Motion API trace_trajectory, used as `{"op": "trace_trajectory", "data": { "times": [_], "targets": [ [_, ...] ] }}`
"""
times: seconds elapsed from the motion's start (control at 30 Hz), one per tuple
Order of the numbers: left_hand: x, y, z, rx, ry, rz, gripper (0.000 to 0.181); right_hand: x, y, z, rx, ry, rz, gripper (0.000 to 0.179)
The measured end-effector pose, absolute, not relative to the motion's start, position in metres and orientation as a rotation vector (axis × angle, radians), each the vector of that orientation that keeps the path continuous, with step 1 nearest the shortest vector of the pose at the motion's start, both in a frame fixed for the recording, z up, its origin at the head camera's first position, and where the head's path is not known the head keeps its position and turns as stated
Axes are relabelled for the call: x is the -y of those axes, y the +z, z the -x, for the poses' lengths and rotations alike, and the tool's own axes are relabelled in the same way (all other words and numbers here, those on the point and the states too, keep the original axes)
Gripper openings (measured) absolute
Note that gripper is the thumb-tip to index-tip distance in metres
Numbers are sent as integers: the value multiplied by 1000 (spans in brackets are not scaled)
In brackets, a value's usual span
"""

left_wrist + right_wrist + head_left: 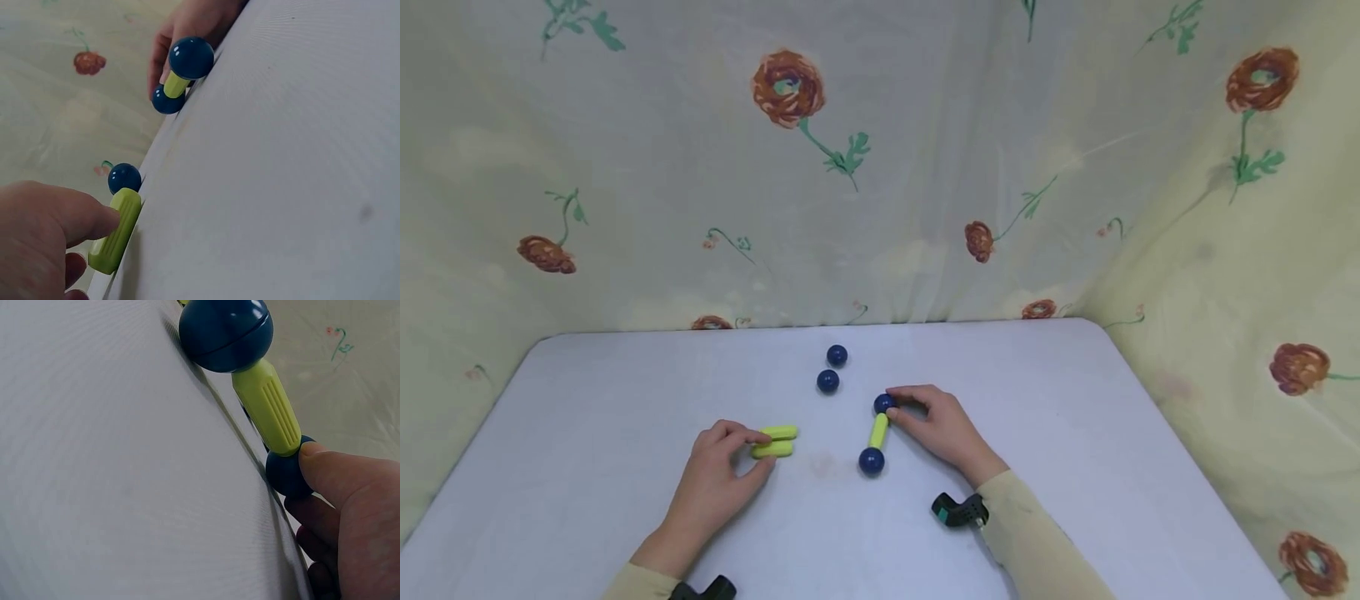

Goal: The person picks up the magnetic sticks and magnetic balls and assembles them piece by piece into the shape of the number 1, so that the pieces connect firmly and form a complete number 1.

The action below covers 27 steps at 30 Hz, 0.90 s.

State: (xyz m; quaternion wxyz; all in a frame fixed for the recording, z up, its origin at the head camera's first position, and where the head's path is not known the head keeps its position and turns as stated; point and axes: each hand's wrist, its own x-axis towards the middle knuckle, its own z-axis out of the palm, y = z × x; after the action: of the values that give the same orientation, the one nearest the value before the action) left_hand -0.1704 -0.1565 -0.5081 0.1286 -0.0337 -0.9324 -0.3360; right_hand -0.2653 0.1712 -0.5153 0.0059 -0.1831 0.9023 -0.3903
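Observation:
My right hand [942, 427] pinches a dark blue ball [883, 403] between thumb and fingers. A yellow-green stick [877, 431] joins that ball to a second, nearer blue ball [871, 461], a dumbbell shape lying on the table. The right wrist view shows the thumb pressed on the ball beside the ridged stick [270, 409]. Further left, my left hand [718, 475] holds the nearer of two parallel yellow-green sticks [773, 449] between thumb and fingers. The other stick [781, 432] lies right behind it, near the index fingertip. In the left wrist view the thumb covers part of the stick [125, 215].
Two loose blue balls, one [827, 382] in front of the other [837, 356], sit near the back of the white table [625, 392]. A flower-patterned cloth [910, 167] hangs behind and beside the table.

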Motion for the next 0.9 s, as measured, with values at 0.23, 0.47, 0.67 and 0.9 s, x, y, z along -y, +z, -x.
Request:
{"op": "trace_trajectory", "data": {
  "times": [0.23,0.47,0.67,0.9],
  "targets": [
    [157,-511,172,2764,-941,76,21,-170,-514,266,-2824,-1196,546,38],
    [157,-509,172,2758,-956,109,18,-170,-515,266,-2831,-1194,532,38],
    [158,-510,172,2760,-952,131,18,-170,-515,266,-2831,-1209,538,38],
    [156,-510,172,2792,-925,113,20,-170,-515,266,-2862,-1199,553,39]
  ]
}}
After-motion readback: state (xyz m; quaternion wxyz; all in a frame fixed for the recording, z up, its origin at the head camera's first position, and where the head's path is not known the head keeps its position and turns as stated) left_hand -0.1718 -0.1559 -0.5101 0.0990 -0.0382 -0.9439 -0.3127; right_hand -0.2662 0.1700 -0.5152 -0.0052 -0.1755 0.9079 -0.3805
